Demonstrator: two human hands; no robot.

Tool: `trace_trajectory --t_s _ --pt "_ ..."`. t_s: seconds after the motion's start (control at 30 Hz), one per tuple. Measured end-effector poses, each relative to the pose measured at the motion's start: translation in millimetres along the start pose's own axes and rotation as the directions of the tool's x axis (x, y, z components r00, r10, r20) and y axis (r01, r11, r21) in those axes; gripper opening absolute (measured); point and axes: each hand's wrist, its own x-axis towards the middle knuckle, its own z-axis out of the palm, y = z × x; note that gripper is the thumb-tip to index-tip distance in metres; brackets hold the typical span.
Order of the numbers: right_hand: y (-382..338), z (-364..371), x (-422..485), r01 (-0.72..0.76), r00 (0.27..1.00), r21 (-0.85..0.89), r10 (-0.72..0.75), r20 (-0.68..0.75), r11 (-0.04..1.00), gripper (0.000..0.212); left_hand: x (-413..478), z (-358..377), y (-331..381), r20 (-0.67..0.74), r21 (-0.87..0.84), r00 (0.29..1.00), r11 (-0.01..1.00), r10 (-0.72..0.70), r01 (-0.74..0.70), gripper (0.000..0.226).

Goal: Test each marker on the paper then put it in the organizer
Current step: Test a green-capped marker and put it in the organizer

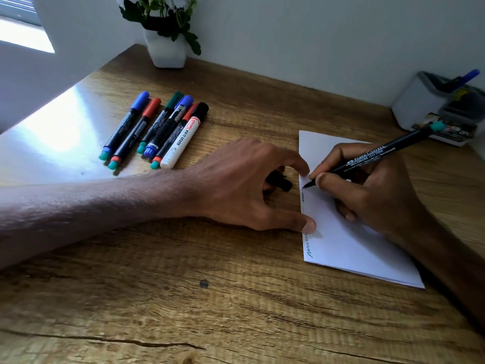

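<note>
Right hand's (372, 195) marker (367, 158) slants, tip leftward, apparently touching paper (354, 245).

white paper (341, 240), black marker (380, 151), perhaps grey organizer (417, 101)

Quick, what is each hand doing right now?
Left hand: curled round a black cap, thumb resting on the paper.
Right hand: grips a black marker, tip on the paper.

Single head view, forward and downward, apparently close over desk (236, 298).
</note>
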Motion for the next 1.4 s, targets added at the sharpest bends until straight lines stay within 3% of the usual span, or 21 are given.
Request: trace_trajectory --t_s 0.1,0.3,0.43,0.57,0.67,0.87,0.97,1.13,1.27,1.4 --pt "0.4 0.1 0.0 -0.012 1.000 0.007 0.012 -0.008 1.000 0.007 0.4 0.3 -0.8 -0.004 0.000 1.000 1.000 0.006 -0.006 0.082" --pt "4.9 -3.8 -0.6 -0.147 0.983 0.231 0.167 -0.070 0.962 0.015 1.4 -1.7 -0.5 0.018 0.007 1.000 1.000 0.005 -0.006 0.081" --pt "4.9 -2.9 -0.3 -0.165 0.980 0.317 0.191 -0.052 0.934 0.014 0.2 -2.1 -1.9 0.027 -0.013 1.000 1.000 0.007 -0.007 0.081" --pt "0.2 -6.2 -1.4 -0.112 0.989 0.359 0.139 -0.048 0.927 0.009 -0.3 -3.0 -6.1 0.048 -0.018 0.999 1.000 -0.002 0.003 0.082" --pt "-4.2 -11.9 -0.6 -0.051 0.995 0.373 0.081 -0.064 0.926 0.010 -3.3 -2.7 -9.6 -0.004 -0.143 1.000 0.990 -0.019 0.019 0.079" --pt "-7.9 -13.4 1.3 0.024 0.989 0.349 0.030 -0.148 0.937 0.021 -5.0 -4.6 -13.8 -0.227 -0.345 0.971 0.938 -0.076 -0.007 0.033" --pt "-7.2 -17.1 3.3 0.038 0.989 0.356 0.015 -0.145 0.934 0.022 -4.0 -3.0 -19.6 -0.280 -0.370 0.952 0.929 -0.123 0.011 0.038" --pt "-5.6 -25.1 3.3 0.021 1.000 0.516 -0.008 -0.027 0.856 0.045 -1.7 -2.5 -24.3 -0.275 -0.404 0.945 0.913 -0.178 0.055 0.039" --pt "-7.5 -24.8 2.9 0.056 0.998 0.487 -0.037 -0.049 0.871 0.029 -1.3 -3.1 -22.4 -0.235 -0.434 0.957 0.899 -0.168 0.051 0.038" --pt "-11.0 -23.6 2.9 0.091 0.996 0.478 -0.069 -0.063 0.874 0.040 -2.1 -5.0 -21.1 -0.214 -0.454 0.966 0.890 -0.147 0.035 0.038"
